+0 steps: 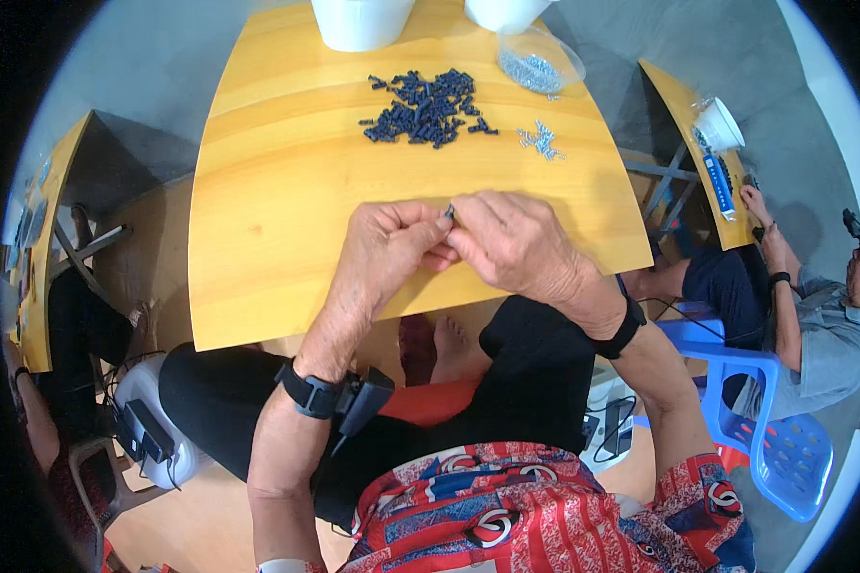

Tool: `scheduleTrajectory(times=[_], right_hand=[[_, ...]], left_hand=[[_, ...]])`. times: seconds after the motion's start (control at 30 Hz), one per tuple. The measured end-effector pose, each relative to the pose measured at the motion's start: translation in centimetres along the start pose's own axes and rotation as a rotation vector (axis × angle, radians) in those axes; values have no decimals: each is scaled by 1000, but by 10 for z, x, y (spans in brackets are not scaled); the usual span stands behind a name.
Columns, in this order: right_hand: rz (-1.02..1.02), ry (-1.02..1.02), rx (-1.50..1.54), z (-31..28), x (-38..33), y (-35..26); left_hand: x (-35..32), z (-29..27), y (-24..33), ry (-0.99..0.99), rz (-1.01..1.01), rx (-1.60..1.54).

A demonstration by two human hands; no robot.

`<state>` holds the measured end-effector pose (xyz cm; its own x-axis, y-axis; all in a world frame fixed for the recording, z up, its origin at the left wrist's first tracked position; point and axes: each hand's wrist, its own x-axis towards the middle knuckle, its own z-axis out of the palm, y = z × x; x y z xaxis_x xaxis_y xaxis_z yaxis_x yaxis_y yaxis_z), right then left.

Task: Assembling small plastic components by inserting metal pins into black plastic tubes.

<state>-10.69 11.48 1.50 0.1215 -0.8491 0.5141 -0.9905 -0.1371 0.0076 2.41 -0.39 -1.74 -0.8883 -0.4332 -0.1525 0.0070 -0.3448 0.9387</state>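
The small dark piece [449, 212] was found between the two sets of fingertips, on the wearer's side of the dark pile [428, 107] and apart from it. The left hand [398, 239] was closed to a pinch, thumb against fingers, with the piece at its tip. The right hand [511, 237] was curled, its fingertips drawn together on the same piece. The fingers covered most of it; whether any metal part was seated in it could not be told.

Chief risk: a slip from the pinch, owing to the piece's small size and the slight area gripped. A dropped piece could have bounced off the smooth table [258, 181], since the hands worked close to its near edge, with nothing raised there to stop it. Second risk: an uneven push by one hand could have tilted the piece, causing poor seating of anything pressed into it.

Materials: the pile consisted of short, matt, seemingly plastic pieces, stubby and irregularly heaped. To its right lay loose silver fasteners [542, 140], slender and bright, scattered thinly enough that a sweeping sleeve or wrist could have spread them. Beyond those, right of the pile, a clear round tub [572, 73] held more of the same. Behind the pile stood smooth white buckets [363, 24]. The tabletop beneath the pile was yellow, long-grained and glossy.
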Motion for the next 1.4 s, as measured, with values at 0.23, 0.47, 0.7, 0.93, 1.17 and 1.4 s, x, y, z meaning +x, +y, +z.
scheduleTrajectory(times=[0.23,0.47,0.7,0.93,1.17,1.4], right_hand=[[-116,-94,-13,-7,7,9],[-199,-149,-51,-12,11,8],[-177,-194,-51,-8,6,-4],[-110,-207,-45,-6,-3,-2],[97,30,-82,-14,-18,-10],[359,101,119,-25,-46,-18]], left_hand=[[-1,5,-1,-2,-33,1],[-2,5,-2,-27,-42,-45],[-2,5,-2,-27,-63,-43],[4,10,3,-48,-89,55],[3,19,13,-51,-145,-55],[4,32,2,-135,-104,74]])
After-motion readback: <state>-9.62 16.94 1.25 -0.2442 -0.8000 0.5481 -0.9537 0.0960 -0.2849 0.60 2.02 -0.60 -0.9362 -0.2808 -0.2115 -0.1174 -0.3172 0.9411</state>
